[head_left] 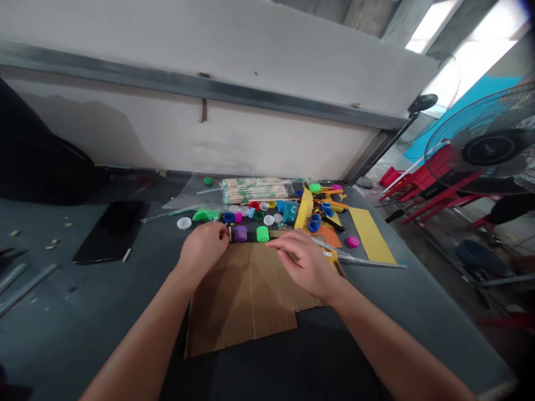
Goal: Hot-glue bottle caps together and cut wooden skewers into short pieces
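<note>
A purple bottle cap [240, 233] and a bright green bottle cap [262, 234] stand side by side on a dark strip just beyond a brown cardboard sheet [246, 301]. At the strip's left end, my left hand [204, 248] has its fingers pinched together. What lies between those fingertips is too small to make out. My right hand [307, 260] hovers over the cardboard's right part, its index finger stretched toward the green cap and its thumb apart below. No object shows in it.
Behind are loose colored caps [268, 220] and bagged wooden sticks [257, 190]. Yellow strips [371, 234], a pink ball [353, 241] and a clear ruler-like strip [376, 260] lie right. A black phone [112, 231] lies left. A fan [489, 147] stands beyond the table.
</note>
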Available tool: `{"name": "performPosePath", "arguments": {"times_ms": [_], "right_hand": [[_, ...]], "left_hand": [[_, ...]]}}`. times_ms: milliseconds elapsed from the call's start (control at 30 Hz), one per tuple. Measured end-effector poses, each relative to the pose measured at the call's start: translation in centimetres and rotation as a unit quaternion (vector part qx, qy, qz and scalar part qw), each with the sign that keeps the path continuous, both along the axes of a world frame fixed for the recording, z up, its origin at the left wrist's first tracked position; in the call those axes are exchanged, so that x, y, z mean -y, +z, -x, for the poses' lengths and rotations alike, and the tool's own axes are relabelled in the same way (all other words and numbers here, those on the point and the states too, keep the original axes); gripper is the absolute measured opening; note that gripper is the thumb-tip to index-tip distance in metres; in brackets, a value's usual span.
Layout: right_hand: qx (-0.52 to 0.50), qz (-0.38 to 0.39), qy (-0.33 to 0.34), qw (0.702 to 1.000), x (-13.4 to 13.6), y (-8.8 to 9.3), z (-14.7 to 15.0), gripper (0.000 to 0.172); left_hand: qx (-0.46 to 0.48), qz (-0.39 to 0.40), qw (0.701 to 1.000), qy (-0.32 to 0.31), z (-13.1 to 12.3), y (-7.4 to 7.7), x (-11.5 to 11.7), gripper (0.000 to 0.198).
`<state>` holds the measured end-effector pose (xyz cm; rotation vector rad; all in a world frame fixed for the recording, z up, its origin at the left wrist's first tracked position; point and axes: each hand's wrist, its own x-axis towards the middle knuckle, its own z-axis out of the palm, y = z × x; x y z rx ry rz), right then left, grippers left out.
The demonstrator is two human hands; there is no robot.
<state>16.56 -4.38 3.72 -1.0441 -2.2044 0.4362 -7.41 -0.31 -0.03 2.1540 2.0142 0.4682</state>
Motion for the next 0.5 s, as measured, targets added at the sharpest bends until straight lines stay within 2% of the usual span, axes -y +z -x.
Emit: {"name": "performPosePath", "arguments": {"times_ms": [167, 367, 500], "right_hand": [[0.007, -0.007, 0.005, 1.000, 0.15, 0.05, -0.01, 0.027], [0.002, -0.004, 0.004, 1.000, 0.25, 0.15, 0.05, 0.028], [-0.013, -0.006, 0.007, 1.000, 0.01, 0.01, -0.07, 0.028]], "left_hand": [[-0.038, 0.005, 0.999, -0.002, -0.43, -0.73, -0.05, 0.020], [-0.064, 0.031, 0.997, 0.027, -0.85, -0.71, 0.22, 0.020], [-0.059, 0.009, 0.996, 0.061, -0.16, -0.36, 0.12, 0.021]]}}
